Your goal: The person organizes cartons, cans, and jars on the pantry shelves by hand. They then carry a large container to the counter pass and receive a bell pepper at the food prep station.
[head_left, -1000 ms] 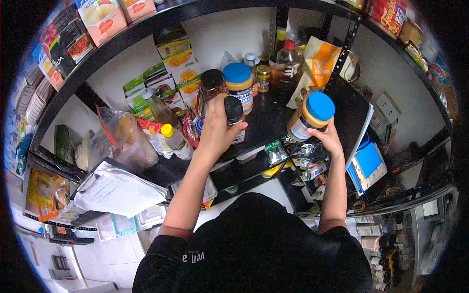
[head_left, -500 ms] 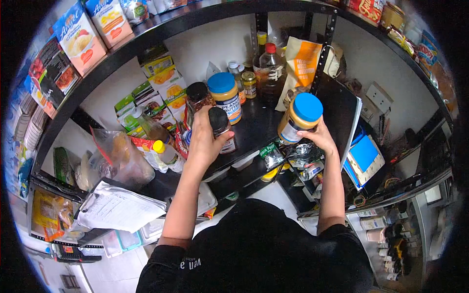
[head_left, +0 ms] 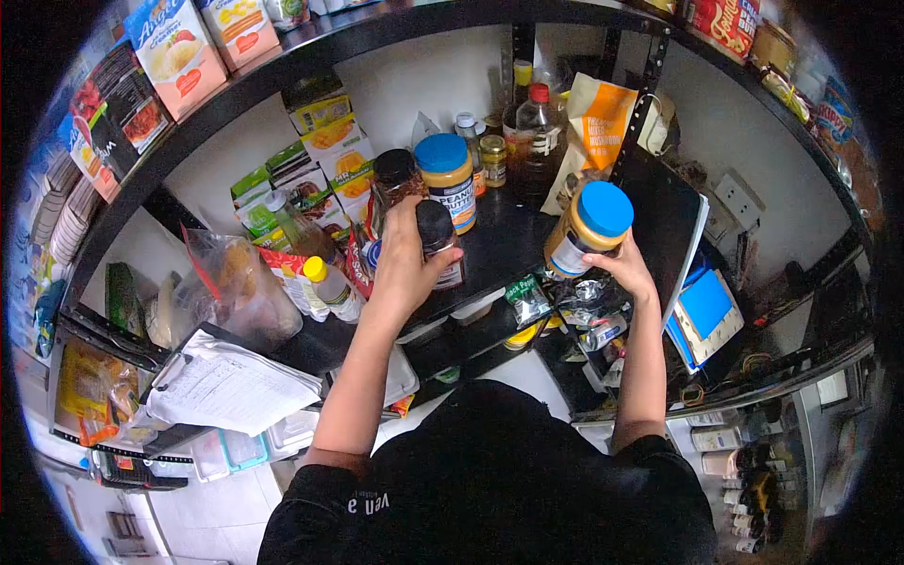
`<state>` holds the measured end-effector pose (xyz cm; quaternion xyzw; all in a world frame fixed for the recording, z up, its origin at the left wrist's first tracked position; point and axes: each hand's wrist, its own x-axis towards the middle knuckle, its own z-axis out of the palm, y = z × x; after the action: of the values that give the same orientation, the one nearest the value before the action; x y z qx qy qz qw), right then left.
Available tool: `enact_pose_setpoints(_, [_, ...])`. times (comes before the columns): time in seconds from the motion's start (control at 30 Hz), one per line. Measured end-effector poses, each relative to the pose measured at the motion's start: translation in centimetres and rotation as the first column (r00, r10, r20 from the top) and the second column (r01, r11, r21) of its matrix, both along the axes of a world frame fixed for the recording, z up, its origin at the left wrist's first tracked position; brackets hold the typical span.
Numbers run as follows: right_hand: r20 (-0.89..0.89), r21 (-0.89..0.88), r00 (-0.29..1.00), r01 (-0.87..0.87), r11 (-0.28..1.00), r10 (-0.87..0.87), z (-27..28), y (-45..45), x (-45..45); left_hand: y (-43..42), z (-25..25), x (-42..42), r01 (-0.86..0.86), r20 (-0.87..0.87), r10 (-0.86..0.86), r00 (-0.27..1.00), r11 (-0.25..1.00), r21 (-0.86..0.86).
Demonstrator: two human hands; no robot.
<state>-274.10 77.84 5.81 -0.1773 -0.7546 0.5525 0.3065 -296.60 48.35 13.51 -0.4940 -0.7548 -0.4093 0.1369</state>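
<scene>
My right hand (head_left: 625, 267) grips a peanut butter jar (head_left: 573, 247) with a blue lid, tilted and held up over the right part of the black shelf (head_left: 508, 247). My left hand (head_left: 405, 259) is closed around a black-capped jar (head_left: 450, 268) at the shelf's front; whether its base touches the shelf I cannot tell. Just behind it stands another dark-capped jar (head_left: 393, 174), partly covered by my fingers. Beside that one is a second blue-lidded peanut butter jar (head_left: 455, 193), upright with its label facing me.
Left on the shelf are a yellow-capped bottle (head_left: 331, 287), a plastic bag (head_left: 240, 292) and a clipboard with papers (head_left: 231, 386). Farther back stand food boxes (head_left: 330, 151), a red-capped bottle (head_left: 539, 141) and an orange-and-cream packet (head_left: 598, 127). Packets (head_left: 527, 301) lie below my right hand.
The whole view has shifted slightly, so the shelf and jars appear a little farther right. Both hands keep hold of the same jars, with little other movement.
</scene>
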Motion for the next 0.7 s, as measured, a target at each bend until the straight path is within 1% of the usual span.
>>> enact_pose_setpoints(0.07, [-0.009, 0.016, 1.0, -0.007, 1.0, 0.007, -0.5, 0.4, 0.1, 0.0, 0.0, 0.0, -0.006, 0.012, 0.006, 1.0, 1.0, -0.006])
enact_pose_setpoints(0.17, [-0.017, 0.03, 1.0, -0.023, 0.999, 0.024, -0.2, 0.1, -0.2, 0.0, -0.1, -0.1, 0.0, -0.022, 0.001, 1.0, 1.0, 0.02])
enact_pose_setpoints(0.27, [-0.059, 0.007, 0.998, -0.024, 1.0, 0.025, -0.2, 0.2, -0.6, -0.1, 0.2, 0.3, 0.001, -0.005, -0.001, 1.0, 1.0, 0.009])
enact_pose_setpoints(0.43, [-0.074, 0.012, 0.997, -0.006, 1.0, 0.007, -0.1, 0.3, -1.0, -0.2, 0.6, 0.5, 0.027, 0.004, -0.028, 1.0, 0.999, 0.043])
enact_pose_setpoints(0.5, [-0.089, 0.012, 0.996, -0.006, 1.0, 0.007, 0.1, 0.4, -1.2, -0.1, 0.5, 0.4, 0.019, 0.007, -0.019, 1.0, 0.999, 0.027])
enact_pose_setpoints(0.53, [-0.117, -0.021, 0.993, -0.017, 1.0, 0.014, 0.3, 0.1, -1.6, -0.1, 0.5, 0.4, 0.022, 0.035, -0.023, 0.999, 0.999, 0.027])
enact_pose_setpoints(0.63, [-0.078, 0.018, 0.997, 0.012, 1.0, -0.01, 0.4, 0.0, -3.0, 0.2, 0.7, 0.5, -0.003, 0.037, 0.002, 0.999, 1.0, 0.017])
enact_pose_setpoints(0.67, [-0.09, 0.054, 0.996, 0.016, 0.998, -0.011, -0.1, 0.0, -3.8, 0.4, 0.6, 0.5, 0.002, 0.035, -0.003, 0.999, 1.0, 0.019])
enact_pose_setpoints(0.7, [-0.068, 0.056, 0.998, -0.006, 0.998, 0.01, 0.5, -0.6, -4.5, 0.5, 0.5, 0.3, -0.008, 0.006, 0.008, 1.0, 1.0, 0.019])
